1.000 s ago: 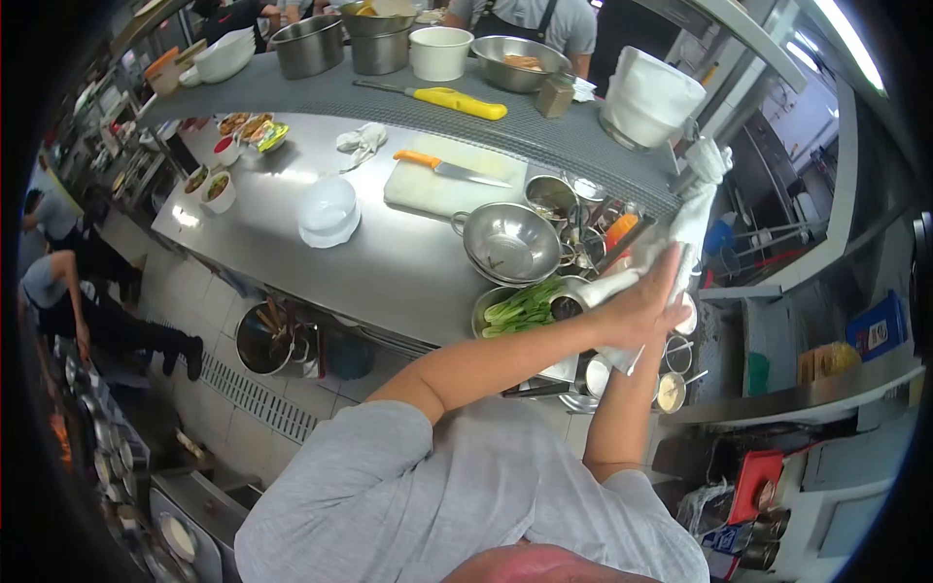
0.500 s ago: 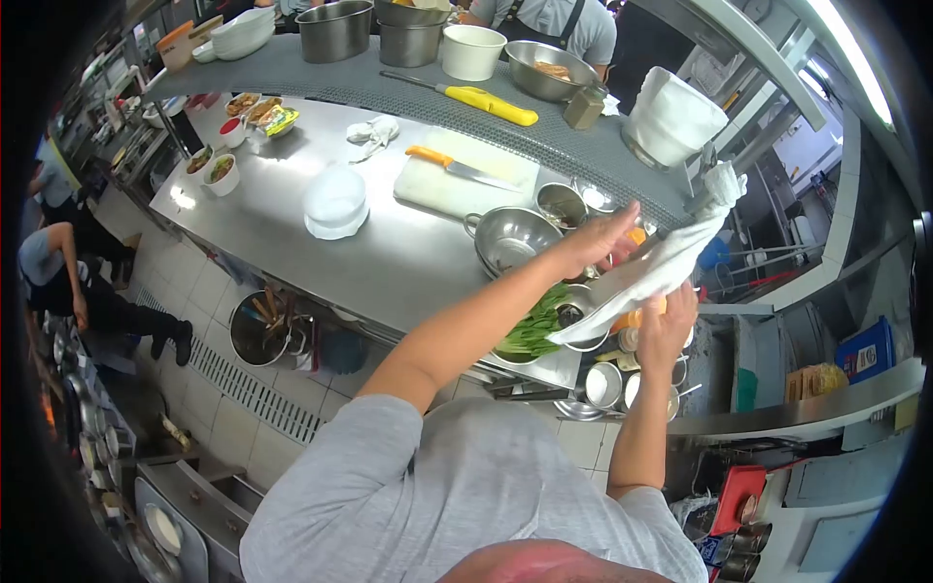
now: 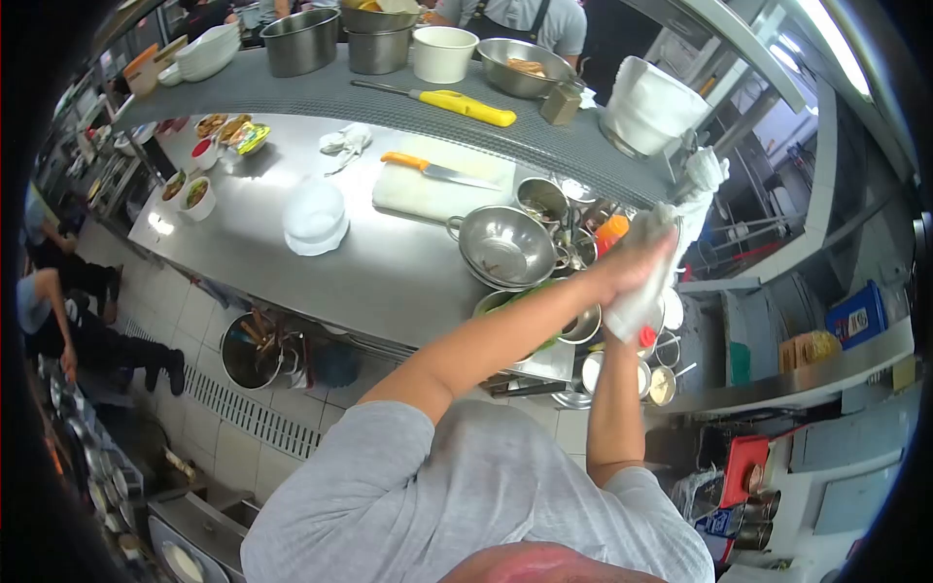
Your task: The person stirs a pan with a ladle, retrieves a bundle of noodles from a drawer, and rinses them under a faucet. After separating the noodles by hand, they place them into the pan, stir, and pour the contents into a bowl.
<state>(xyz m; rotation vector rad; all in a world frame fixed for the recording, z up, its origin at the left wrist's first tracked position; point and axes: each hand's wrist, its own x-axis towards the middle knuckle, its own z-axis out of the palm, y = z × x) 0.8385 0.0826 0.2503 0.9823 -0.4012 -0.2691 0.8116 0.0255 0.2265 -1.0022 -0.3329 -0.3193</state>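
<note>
A white cloth [image 3: 637, 309] hangs from the right end of the shelf, its upper part bunched there. My left hand [image 3: 643, 264] presses around the cloth, its fingers pointing up and partly covered by fabric. Below it, my right hand [image 3: 616, 344] reaches up behind the cloth, which hides its fingers. Close by stand an orange-capped bottle [image 3: 612, 229] and a two-handled metal pan [image 3: 507, 245]. Green leafy vegetables [image 3: 515, 299] show partly beneath my left forearm. A red cap [image 3: 646, 336] sits just right of my right wrist.
A cutting board [image 3: 413, 194] carries an orange-handled knife [image 3: 447, 173]. Stacked white bowls [image 3: 316, 216] stand on the steel counter [image 3: 253, 243]. Overhead, the shelf [image 3: 389, 112] holds pots and a yellow-handled tool [image 3: 466, 107]. Other people are at the left and beyond the shelf.
My left hand has come down onto the cloth, where it was apart with fingers spread. The cloth is gathered between my hands, and my right hand has slipped behind it.
</note>
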